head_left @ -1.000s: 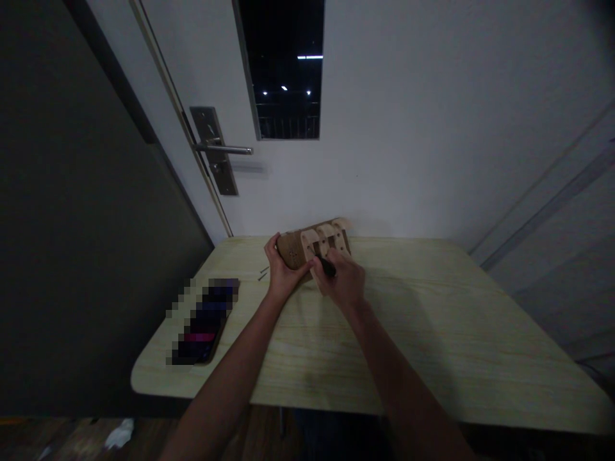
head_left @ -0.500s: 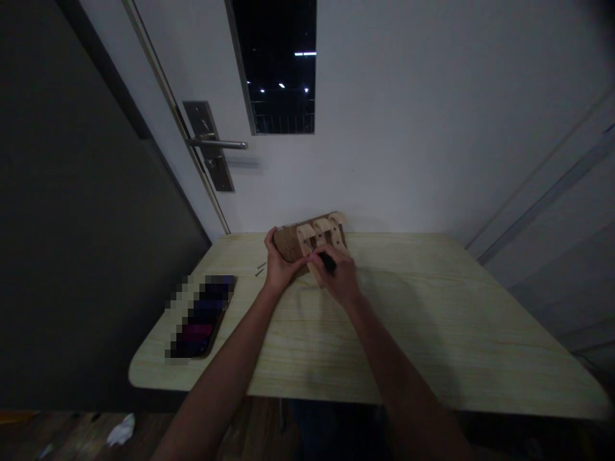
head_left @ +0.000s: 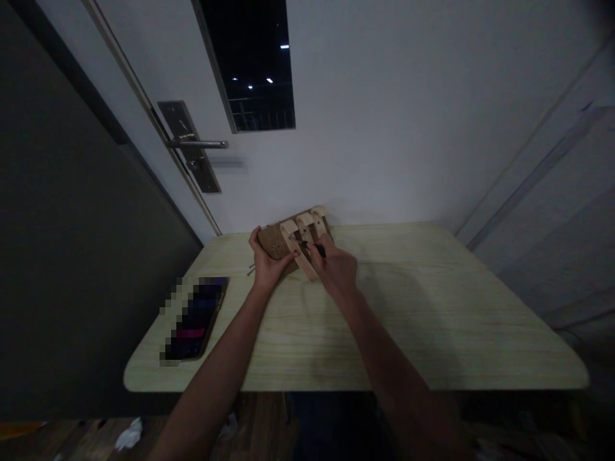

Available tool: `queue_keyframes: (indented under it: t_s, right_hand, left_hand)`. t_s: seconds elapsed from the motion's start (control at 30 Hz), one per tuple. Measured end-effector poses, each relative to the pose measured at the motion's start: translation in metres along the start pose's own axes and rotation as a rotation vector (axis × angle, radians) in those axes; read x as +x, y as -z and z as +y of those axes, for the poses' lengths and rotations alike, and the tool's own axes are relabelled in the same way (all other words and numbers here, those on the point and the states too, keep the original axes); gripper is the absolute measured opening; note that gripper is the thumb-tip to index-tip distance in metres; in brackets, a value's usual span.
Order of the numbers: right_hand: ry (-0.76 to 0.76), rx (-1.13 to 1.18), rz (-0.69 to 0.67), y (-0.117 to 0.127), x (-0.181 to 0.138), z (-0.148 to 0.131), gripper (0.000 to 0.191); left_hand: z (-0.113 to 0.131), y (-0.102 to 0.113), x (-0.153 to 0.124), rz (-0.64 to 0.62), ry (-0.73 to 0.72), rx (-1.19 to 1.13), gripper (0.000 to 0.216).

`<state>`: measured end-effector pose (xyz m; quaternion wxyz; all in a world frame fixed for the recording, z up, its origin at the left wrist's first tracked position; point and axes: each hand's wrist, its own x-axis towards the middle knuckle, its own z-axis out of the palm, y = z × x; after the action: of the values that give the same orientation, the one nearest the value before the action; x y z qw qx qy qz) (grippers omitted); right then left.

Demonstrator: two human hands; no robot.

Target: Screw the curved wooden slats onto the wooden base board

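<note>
A brown board (head_left: pixel 271 243) with three pale wooden hook-shaped pieces (head_left: pixel 289 228) stands tilted at the back of the table. My left hand (head_left: pixel 267 264) clamps its left end, with the thumb across the front, near the lower part of the leftmost piece. My right hand (head_left: pixel 335 264) is closed round a black-handled screwdriver (head_left: pixel 319 250). Its thin shaft points left to the upper part of the leftmost piece; whether the tip touches a screw is too small to tell. Loose screws (head_left: pixel 250 269) lie on the table beside my left hand.
A phone (head_left: pixel 198 320) lies on the left of the pale wood-grain table (head_left: pixel 408 320). Behind the table stands a white door with a metal handle (head_left: pixel 199 145) and a dark window (head_left: pixel 254 64). A crumpled white scrap (head_left: pixel 129 434) is on the floor.
The whole view has shifted a little to the right. My right hand has turned on the screwdriver, and its fingers have moved away from my left thumb. My left hand keeps its hold on the board.
</note>
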<state>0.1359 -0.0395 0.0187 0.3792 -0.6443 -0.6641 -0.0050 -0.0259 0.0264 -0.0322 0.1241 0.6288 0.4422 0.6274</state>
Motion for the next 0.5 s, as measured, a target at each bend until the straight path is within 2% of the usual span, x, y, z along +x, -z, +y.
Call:
queue_keyframes:
  t_s: [0.07,0.27,0.37,0.5]
  right_hand:
    - [-0.036,-0.016,0.002,0.0004,-0.0006,-0.0012,0.032]
    - [0.114,0.127,0.034,-0.0037,-0.0053,-0.0025,0.027]
    - [0.158,0.136,-0.018,-0.0042,-0.0050,0.0004,0.019]
    - [0.183,0.104,0.004,-0.0036,-0.0038,0.0036,0.022]
  left_hand:
    - [0.0016,0.0002,-0.0002,0.006,0.003,0.013,0.116]
    - [0.0009,0.0008,-0.0006,0.024,0.021,0.021,0.114]
    - [-0.0016,0.0012,-0.0004,0.023,0.011,0.022,0.118]
    - [-0.0019,0.0015,-0.0008,0.024,-0.006,0.026,0.117]
